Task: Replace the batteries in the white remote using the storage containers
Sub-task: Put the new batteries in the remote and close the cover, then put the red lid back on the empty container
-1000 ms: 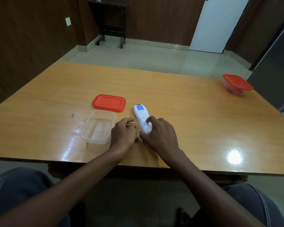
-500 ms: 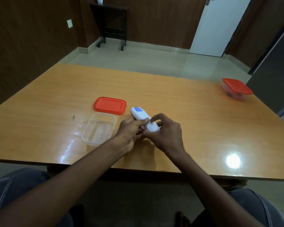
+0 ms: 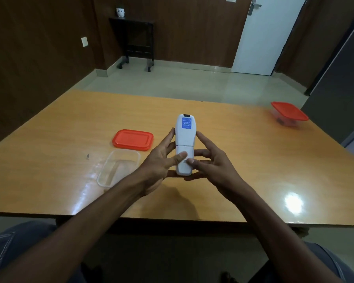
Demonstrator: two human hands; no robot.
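Head view, white remote (image 3: pixel 184 137) upright between both hands' grip, thumbs on back

white remote (image 3: pixel 184 139) (blue label (image 3: pixel 187 123)), red lid (image 3: pixel 132 139), orange table (image 3: pixel 233 152)

Walls (image 3: pixel 39 48) are clad in dark brown wood panelling, with a pale switch plate (image 3: pixel 84 41) on the left wall and a light skirting strip along the base. The floor (image 3: pixel 182 80) is pale glossy tile; a white door (image 3: pixel 268 35) with a metal lever handle (image 3: pixel 254 6) stands at the far right, and a dark stand on castors (image 3: pixel 134 39) sits in the far corner carrying a small white object (image 3: pixel 120 12) on top. An orange-brown wooden table (image 3: pixel 59 139) with a glossy finish fills the foreground, showing a bright overhead light reflection (image 3: pixel 292 203) near its right front edge.
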